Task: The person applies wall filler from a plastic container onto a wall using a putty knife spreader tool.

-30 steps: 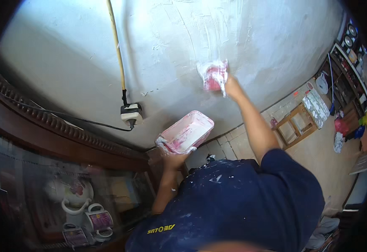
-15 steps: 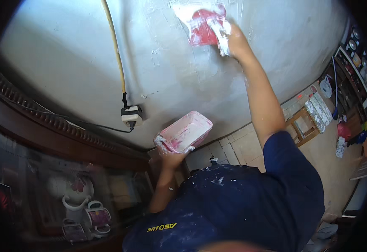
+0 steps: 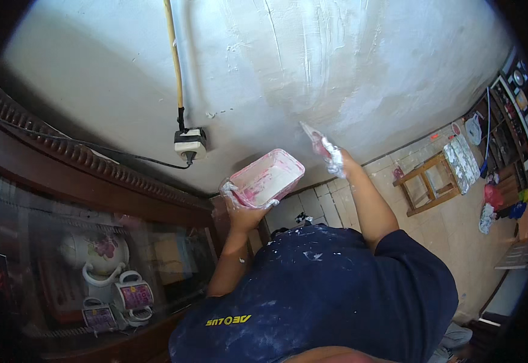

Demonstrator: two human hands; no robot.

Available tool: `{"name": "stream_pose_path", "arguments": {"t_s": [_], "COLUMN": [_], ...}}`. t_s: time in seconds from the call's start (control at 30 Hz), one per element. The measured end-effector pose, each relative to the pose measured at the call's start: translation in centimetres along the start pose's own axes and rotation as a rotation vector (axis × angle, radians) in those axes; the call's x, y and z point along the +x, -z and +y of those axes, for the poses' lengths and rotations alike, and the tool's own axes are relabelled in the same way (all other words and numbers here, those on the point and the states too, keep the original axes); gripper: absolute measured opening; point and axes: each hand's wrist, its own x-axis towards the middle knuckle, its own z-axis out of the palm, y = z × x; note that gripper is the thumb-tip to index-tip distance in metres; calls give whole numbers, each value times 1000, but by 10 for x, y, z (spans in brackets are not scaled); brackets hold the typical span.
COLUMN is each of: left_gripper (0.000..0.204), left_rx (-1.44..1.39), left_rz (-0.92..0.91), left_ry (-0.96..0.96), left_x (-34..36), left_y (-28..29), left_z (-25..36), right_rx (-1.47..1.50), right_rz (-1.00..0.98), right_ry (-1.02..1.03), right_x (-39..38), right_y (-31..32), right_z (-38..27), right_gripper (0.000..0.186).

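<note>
My left hand (image 3: 244,215) is wrapped round the near end of a pink, white-smeared rectangular tub (image 3: 274,171), tilted so its inside shows. Streaks of white paste coat its walls and my fingers. My right hand (image 3: 343,163) grips a reddish putty spreader (image 3: 315,139) covered in white paste, seen nearly edge-on to the right of the tub. Its blade points up and left in front of the pale wall (image 3: 264,72); whether it touches the wall I cannot tell. Fresh streaks and ridges of paste mark the wall above.
A socket box (image 3: 189,144) with a plugged-in black cable hangs on the wall under a yellowish conduit (image 3: 175,60). A dark wooden cabinet with glass (image 3: 173,254) stands at left, mugs (image 3: 134,294) inside. At right are a paste-spattered wooden stool (image 3: 436,181) and a cluttered shelf (image 3: 508,115).
My right hand has come down from high on the wall with the spreader, which has turned from flat to nearly edge-on. The tub stays in my left hand, almost unmoved.
</note>
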Motion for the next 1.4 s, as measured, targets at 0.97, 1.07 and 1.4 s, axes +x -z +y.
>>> {"name": "stream_pose_path", "arguments": {"t_s": [0.97,1.07,1.4], "left_gripper": [101,102,109], "left_rx": [-193,-46,-99], "left_rz": [33,79,55], "left_ry": [-716,-766,-754], "left_x": [65,68,78], "left_y": [-230,-248,-313], "left_z": [88,101,130], "right_rx": [-474,-621,192], "right_rz": [89,9,-33], "right_ry": [40,-54,243], "right_x": [-115,-118,-108], "right_y": [118,174,275], "right_z": [-52,-49,-105], "right_gripper": [34,34,24]}}
